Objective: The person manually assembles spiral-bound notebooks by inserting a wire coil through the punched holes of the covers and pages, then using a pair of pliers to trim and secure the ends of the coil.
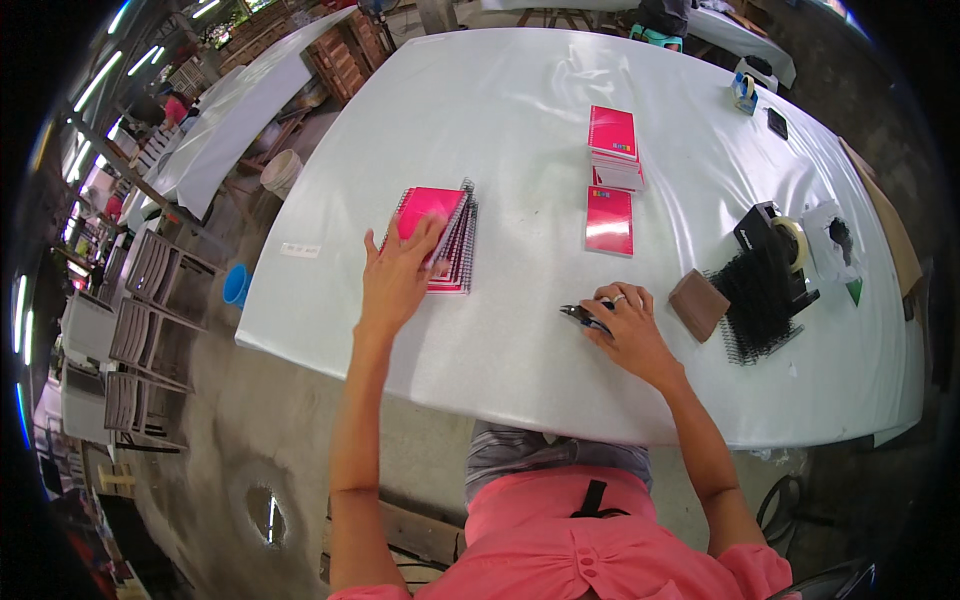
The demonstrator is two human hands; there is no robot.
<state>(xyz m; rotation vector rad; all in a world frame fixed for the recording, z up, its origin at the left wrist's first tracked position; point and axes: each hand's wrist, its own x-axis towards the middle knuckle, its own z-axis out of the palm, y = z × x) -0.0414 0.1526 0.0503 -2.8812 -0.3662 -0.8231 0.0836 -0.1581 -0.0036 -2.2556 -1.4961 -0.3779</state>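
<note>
In the head view, the person's left hand (396,278) is over a stack of pink-covered notebooks with dark wire spiral bindings (455,280) at the left of the white, sheet-covered worktop (510,375). Its grip is spread wide across the top cover; the fingertips are blurred, so I cannot tell how firmly they press. The right hand (628,328), nearer the worktop's front edge, has its grip curled around a pair of small dark-handled metal pliers (578,314), the nose pointing left toward the stack; whether the handles are squeezed is hidden.

The step in hand looks like handling bound notebooks at the stack, either settling one or picking one up, with the pliers kept ready for work on the wire. The next move probably calls for a notebook to be steadied with its spiral end within reach of the plier nose, without bending the coil. A single glossy pink notebook (609,222) lies ahead of the right hand, just before a pile of similar pink notebooks (612,132). A bundle of black wire coils (755,312) lies to the right, beside a brown rectangular block (699,305).
</note>
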